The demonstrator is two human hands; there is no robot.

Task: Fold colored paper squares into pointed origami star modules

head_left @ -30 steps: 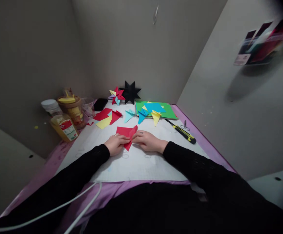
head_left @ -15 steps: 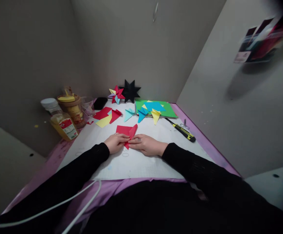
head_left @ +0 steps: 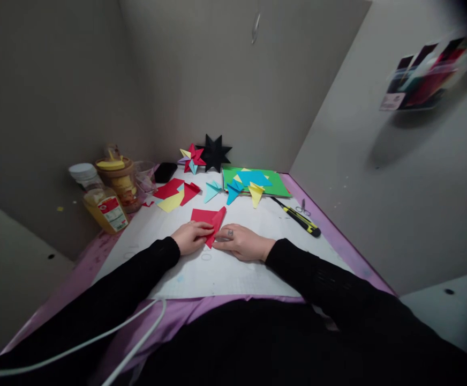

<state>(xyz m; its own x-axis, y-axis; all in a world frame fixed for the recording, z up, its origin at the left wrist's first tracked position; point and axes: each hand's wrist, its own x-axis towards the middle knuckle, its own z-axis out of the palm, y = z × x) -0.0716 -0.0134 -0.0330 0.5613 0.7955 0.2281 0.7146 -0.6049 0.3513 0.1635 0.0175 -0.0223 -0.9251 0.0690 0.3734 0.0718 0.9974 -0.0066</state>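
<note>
A red paper with its right side folded over lies on the white sheet, its lower corner pointing toward me. My left hand rests on the paper's lower left part, fingers together and pressing it down. My right hand, with a ring on one finger, touches the folded right edge with its fingertips, fingers close together. Behind the paper stand folded pieces: a light blue one, a blue one and a yellow one. A folded red piece is further left.
A cutter and small scissors lie at the right. Green sheets are at the back, beside a black star and a multicoloured star. A glue bottle, jar, cup and phone stand left.
My right hand has shifted slightly toward me, its fingers a little further from my left fingers. The red paper stays in place. The view has tilted slightly.
</note>
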